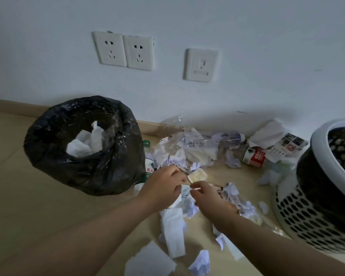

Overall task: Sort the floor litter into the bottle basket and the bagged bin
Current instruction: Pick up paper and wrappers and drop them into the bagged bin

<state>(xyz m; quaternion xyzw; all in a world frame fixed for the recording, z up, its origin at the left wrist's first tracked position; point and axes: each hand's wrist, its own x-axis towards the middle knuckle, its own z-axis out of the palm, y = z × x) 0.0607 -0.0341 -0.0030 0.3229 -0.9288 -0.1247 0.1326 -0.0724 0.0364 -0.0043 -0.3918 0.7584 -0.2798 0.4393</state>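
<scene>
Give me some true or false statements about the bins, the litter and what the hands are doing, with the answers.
1. The bagged bin already has crumpled white paper in it. True.
2. The white basket stands left of the bagged bin. False: it stands to the right, at the picture's edge.
3. The left hand and right hand both pinch a white wrapper over the litter pile. True.
4. The red-labelled bottle lies inside the basket. False: it lies on the floor near the wall.
5. A plug sits in one of the wall sockets. False: both are unplugged.
</scene>
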